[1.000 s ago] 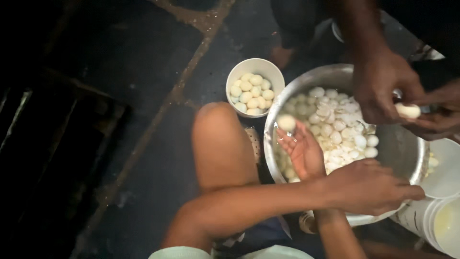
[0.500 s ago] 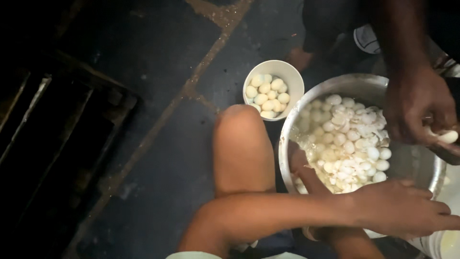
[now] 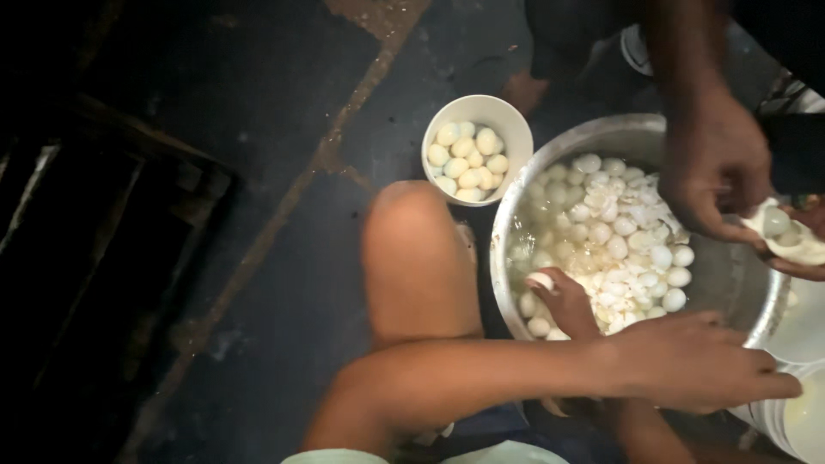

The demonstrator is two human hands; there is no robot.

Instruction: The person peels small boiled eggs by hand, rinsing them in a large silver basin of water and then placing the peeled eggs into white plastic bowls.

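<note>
Over the steel basin [image 3: 739, 292] of water and eggs, the right hand [image 3: 567, 301] has its fingers closed on one small egg [image 3: 540, 280]. Crossing above it, the left hand [image 3: 696, 361] lies with fingers spread, empty, on the rim. Wet shell looks slippery; a loose pinch could drop the egg back.

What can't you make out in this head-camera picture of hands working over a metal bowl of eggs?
1. Right hand, fingers on an egg: its forearm is hidden under the left arm.
2. Metal bowl: the near rim is covered by the left hand.
3. Other person's hand: what it holds is blurred and cut by the right edge.
4. White bucket: cut off at the corner.
5. Floor at left: too dark.
</note>
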